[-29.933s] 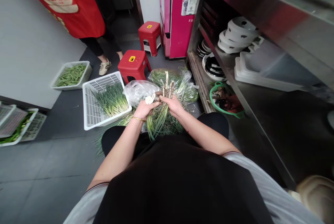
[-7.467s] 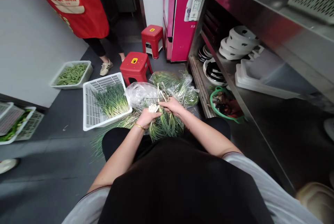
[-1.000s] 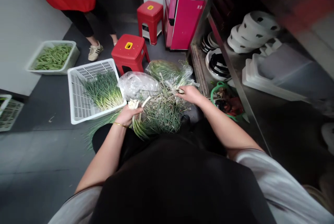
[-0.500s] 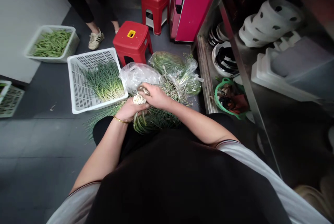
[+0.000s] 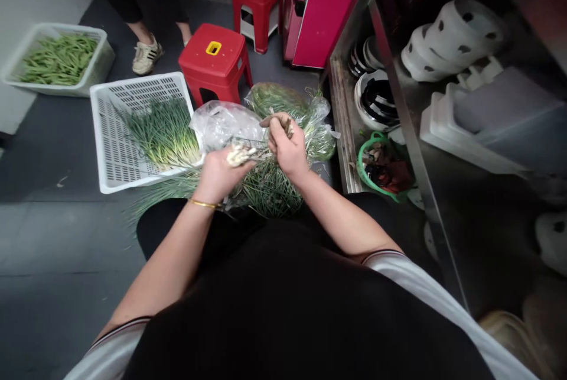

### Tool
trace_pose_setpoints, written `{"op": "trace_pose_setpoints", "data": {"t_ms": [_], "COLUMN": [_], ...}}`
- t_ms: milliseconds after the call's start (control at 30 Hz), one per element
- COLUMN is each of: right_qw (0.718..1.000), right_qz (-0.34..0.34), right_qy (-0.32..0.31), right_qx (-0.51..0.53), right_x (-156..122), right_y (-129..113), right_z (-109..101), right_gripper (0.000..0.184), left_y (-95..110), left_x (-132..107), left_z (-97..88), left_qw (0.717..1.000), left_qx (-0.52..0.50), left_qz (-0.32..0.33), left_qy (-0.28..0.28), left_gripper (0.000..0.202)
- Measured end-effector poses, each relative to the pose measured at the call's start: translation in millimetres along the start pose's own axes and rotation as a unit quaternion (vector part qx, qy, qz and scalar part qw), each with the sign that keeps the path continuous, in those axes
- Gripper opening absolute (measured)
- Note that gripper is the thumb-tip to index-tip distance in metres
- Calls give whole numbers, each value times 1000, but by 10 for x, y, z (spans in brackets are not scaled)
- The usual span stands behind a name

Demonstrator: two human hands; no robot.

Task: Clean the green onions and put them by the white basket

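Note:
My left hand (image 5: 218, 176) is closed round a bunch of scallions (image 5: 239, 156), their white root ends poking out past the thumb. To its right and slightly higher, my right hand (image 5: 290, 146) is curled shut on a small brownish clump (image 5: 287, 127); whether it is roots or skins I cannot tell. Below both hands lies a loose heap of green scallions (image 5: 274, 188). A clear plastic bag (image 5: 228, 123) sits just beyond my left hand. Behind my right hand are more scallions in a bagged bundle (image 5: 279, 98).
Left of my hands stands a white basket (image 5: 104, 149) with scallions in it; farther left, another basket (image 5: 95, 72) holds green beans. Two red stools (image 5: 215, 64) and a person's shoe (image 5: 147, 55) are ahead. A metal shelf (image 5: 414, 155) and green basket (image 5: 361, 167) flank my right.
My hands have come apart: the right one has moved up and right with the brownish clump, while the left keeps the scallions. The view has shifted somewhat to the right.

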State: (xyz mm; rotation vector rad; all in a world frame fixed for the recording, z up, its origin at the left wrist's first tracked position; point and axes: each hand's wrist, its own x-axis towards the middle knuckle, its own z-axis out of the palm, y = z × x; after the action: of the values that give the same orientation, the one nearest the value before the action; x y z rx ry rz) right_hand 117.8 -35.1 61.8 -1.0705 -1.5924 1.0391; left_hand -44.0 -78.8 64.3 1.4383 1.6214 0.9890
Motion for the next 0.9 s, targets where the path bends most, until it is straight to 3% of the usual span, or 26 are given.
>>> {"op": "trace_pose_setpoints", "data": {"t_ms": [100,167,233,400,600,733,800,900], "right_qw": [992,983,980,991,983,949,947,974], "right_qz": [39,69,76,40,140,253,254,192], "right_qy": [84,115,105,-24,16,7,34,40], "right_qx": [87,128,148,127,117,189,193,115], "right_x": [-40,-55,-87,-227,-267,-188,-148,-137], "right_y": [7,-32,-111,-202,134,242,224,167], "right_z": [94,104,84,28,50,-108,-228,-327], "right_gripper": [52,50,47,38,37,42,41,35], "left_y": [124,156,159,102,-27,-104,-142,-182], "left_x": [-37,-36,-17,-1,-86,-51,-8,45], "left_z": [341,422,419,365,411,330,271,209], "left_qw": [999,998,996,971,908,876,863,848], "left_qx": [-17,-40,-85,-217,-358,-405,-422,-445], "left_qz": [27,30,12,-101,-200,-238,-246,-247], "left_qy": [-42,-40,-30,-26,-88,-112,-125,-150], "left_gripper": [23,21,23,32,36,32,29,29]}}
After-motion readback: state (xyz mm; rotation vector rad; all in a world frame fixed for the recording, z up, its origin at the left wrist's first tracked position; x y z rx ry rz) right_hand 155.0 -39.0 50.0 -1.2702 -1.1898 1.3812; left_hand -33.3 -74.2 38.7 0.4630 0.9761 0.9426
